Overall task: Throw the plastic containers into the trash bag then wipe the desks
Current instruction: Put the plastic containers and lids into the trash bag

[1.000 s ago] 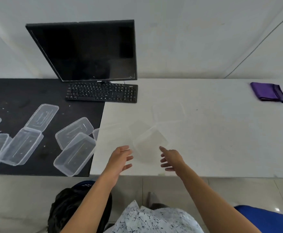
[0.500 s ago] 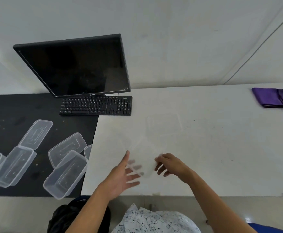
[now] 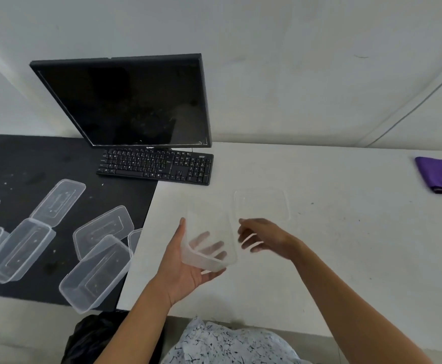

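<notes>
My left hand [image 3: 185, 269] holds a clear plastic container [image 3: 209, 240] lifted just above the white desk [image 3: 346, 258]; my fingers show through its wall. My right hand [image 3: 264, 236] hovers beside the container's right edge, fingers spread, blurred, holding nothing. A clear lid [image 3: 262, 204] lies flat on the white desk behind my right hand. Several more clear containers and lids [image 3: 96, 271] lie scattered on the black desk [image 3: 18, 164] to the left. A black trash bag [image 3: 96, 337] sits on the floor below the desk edge.
A dark monitor [image 3: 136, 101] and black keyboard [image 3: 157, 166] stand at the back across the joint of the two desks. A folded purple cloth [image 3: 440, 177] lies at the white desk's far right. White crumbs dot the black desk.
My left hand has closed under the clear container and lifted it off the white desk. My right hand has let go and moved slightly right.
</notes>
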